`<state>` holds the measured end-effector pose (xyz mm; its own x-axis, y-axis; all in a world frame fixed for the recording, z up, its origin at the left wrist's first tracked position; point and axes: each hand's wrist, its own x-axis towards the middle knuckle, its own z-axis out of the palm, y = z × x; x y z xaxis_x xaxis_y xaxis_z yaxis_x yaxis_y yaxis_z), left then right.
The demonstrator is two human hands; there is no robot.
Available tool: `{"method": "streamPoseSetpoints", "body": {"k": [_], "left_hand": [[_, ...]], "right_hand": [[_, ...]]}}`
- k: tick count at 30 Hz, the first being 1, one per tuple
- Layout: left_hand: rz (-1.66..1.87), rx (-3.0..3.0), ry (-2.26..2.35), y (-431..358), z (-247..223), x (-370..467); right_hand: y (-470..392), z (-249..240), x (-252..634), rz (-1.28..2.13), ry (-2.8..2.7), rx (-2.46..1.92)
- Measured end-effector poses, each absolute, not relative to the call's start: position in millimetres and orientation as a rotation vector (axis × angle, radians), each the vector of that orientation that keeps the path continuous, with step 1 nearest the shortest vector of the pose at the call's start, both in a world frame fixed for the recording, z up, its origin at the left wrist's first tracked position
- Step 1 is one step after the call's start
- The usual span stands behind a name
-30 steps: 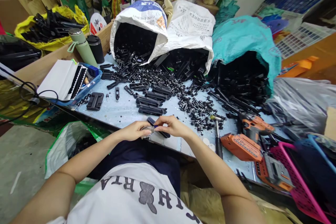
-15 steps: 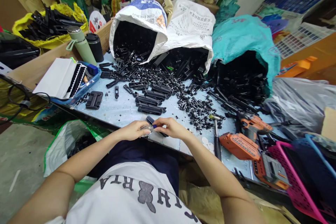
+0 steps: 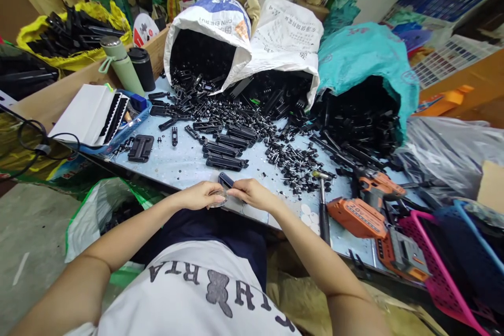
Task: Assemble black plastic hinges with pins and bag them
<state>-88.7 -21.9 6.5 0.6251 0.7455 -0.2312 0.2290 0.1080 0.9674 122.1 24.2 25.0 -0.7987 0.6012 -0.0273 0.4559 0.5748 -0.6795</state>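
My left hand (image 3: 200,195) is closed around a clear, round, roll-like piece (image 3: 219,197) at the front edge of the table. My right hand (image 3: 252,194) meets it from the right, its thumb and fingers drawn together at the roll's edge. What the right fingers pinch is hidden. Just beyond the hands lies a long black plastic part (image 3: 226,179), partly covered by the right hand. Farther back rests a row of similar black parts (image 3: 226,161), and to their right a pile of small screws with black heads (image 3: 295,168).
A hammer (image 3: 324,205), an orange cordless drill (image 3: 358,215) and a pink basket (image 3: 437,268) are at the right. White sacks (image 3: 281,26) and a teal sack (image 3: 364,55) spill black parts at the back. A blue tray (image 3: 129,128) and a green bottle (image 3: 124,65) stand left.
The blue piece seen between my fingers is now out of sight. My right fingers have closed in against the roll, and more of the black part beyond them shows.
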Motion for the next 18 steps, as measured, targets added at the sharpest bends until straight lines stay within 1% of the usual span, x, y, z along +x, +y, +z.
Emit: {"method": "streamPoseSetpoints", "body": {"k": [2,5,6,10,13,15,16,18], "left_hand": [[0.453,1.519,0.911,-22.7,8.2,-88.1],[0.483,1.552,0.911,-22.8,11.4,-88.0],[0.491,1.564,0.92,-22.6,12.5,-88.2],[0.491,1.652,0.997,-21.7,16.1,-89.8],[0.497,1.811,1.061,-22.2,15.7,-89.8],[0.531,2.008,1.151,-24.0,12.3,-88.1],[0.545,2.134,1.216,-25.4,9.5,-86.7],[0.542,2.396,1.344,-29.5,1.8,-83.2]], "right_hand": [[24.6,27.2,123.3,1.011,-2.657,-0.974],[26.1,32.5,127.1,1.225,-2.567,-0.914],[26.6,34.3,128.2,1.249,-2.552,-0.893],[26.5,39.2,129.1,1.085,-2.66,-1.011],[25.6,38.6,124.2,1.065,-2.644,-0.944],[24.7,34.2,117.4,1.064,-2.597,-0.986],[24.2,30.4,113.2,1.112,-2.545,-1.078],[23.0,20.7,104.1,1.364,-2.352,-1.312]]}}
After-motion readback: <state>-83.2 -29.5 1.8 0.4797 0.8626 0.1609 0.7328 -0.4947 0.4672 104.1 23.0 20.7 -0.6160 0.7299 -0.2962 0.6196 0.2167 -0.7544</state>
